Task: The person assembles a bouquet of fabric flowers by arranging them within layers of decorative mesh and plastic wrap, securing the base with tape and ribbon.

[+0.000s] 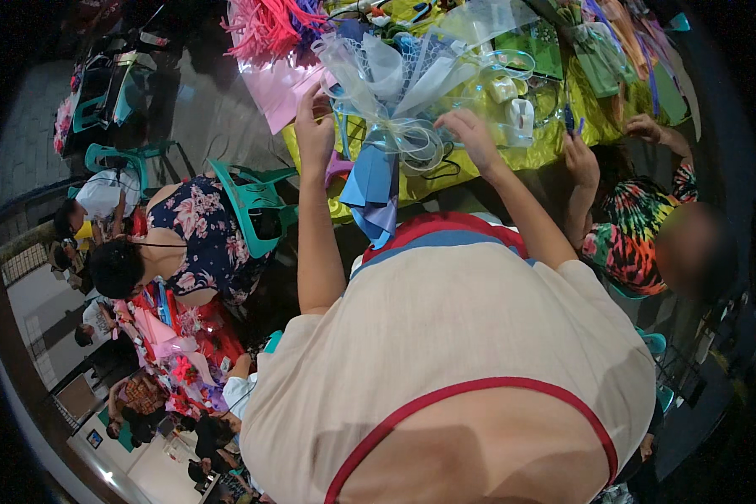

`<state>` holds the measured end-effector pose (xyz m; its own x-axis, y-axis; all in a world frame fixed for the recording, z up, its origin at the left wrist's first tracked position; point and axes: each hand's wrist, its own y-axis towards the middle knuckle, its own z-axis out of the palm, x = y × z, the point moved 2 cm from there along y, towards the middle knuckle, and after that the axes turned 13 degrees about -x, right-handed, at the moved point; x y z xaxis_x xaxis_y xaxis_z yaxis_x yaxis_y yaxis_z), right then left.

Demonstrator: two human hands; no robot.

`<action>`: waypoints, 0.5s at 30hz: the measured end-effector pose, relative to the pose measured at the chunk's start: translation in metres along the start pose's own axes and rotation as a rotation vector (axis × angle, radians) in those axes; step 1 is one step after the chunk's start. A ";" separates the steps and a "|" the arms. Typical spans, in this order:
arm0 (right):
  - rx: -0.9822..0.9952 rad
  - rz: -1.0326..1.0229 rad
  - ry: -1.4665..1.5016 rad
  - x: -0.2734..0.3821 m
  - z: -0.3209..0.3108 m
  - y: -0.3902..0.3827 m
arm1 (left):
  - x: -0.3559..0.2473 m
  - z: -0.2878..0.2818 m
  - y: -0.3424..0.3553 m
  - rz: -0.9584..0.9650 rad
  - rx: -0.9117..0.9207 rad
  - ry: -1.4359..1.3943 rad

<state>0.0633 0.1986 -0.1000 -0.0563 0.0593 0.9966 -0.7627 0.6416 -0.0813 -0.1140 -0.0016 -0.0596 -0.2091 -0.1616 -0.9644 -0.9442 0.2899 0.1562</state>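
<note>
A bouquet (pixel 392 76) wrapped in white mesh and translucent paper lies at the table's near edge. Its lower end is a folded blue paper handle (pixel 371 191), pointing toward me. A pale ribbon bow (pixel 412 143) with several loops is tied round the middle. My left hand (pixel 314 133) is raised at the bouquet's left side, fingertips drawn together by the edge of the wrap; what they pinch, if anything, is too small to make out. To the right, my right hand (pixel 474 139) has its fingers stretched toward the bow loops, with nothing visible in them.
Yellow cloth covers the table (pixel 470 175). Pink fuzzy stems (pixel 265 29), pink sheets (pixel 281 92), ribbon rolls (pixel 506 88) and green wrap (pixel 601 59) surround the bouquet. At right, a person in a colourful shirt (pixel 638 218) reaches in. A green chair (pixel 252 206) stands left.
</note>
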 end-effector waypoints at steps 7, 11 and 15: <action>0.213 0.290 0.047 -0.012 0.003 0.000 | -0.026 0.015 0.003 0.506 -0.211 0.510; 0.064 0.266 0.070 0.023 -0.008 0.005 | -0.034 0.007 -0.003 0.080 -0.161 0.032; 0.133 0.110 0.084 0.073 -0.004 -0.008 | -0.076 -0.011 -0.033 0.133 0.031 0.146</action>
<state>0.0680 0.2006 -0.0263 -0.0942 0.1911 0.9770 -0.8339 0.5209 -0.1823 -0.0696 -0.0096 0.0106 -0.3682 -0.2539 -0.8944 -0.8979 0.3468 0.2712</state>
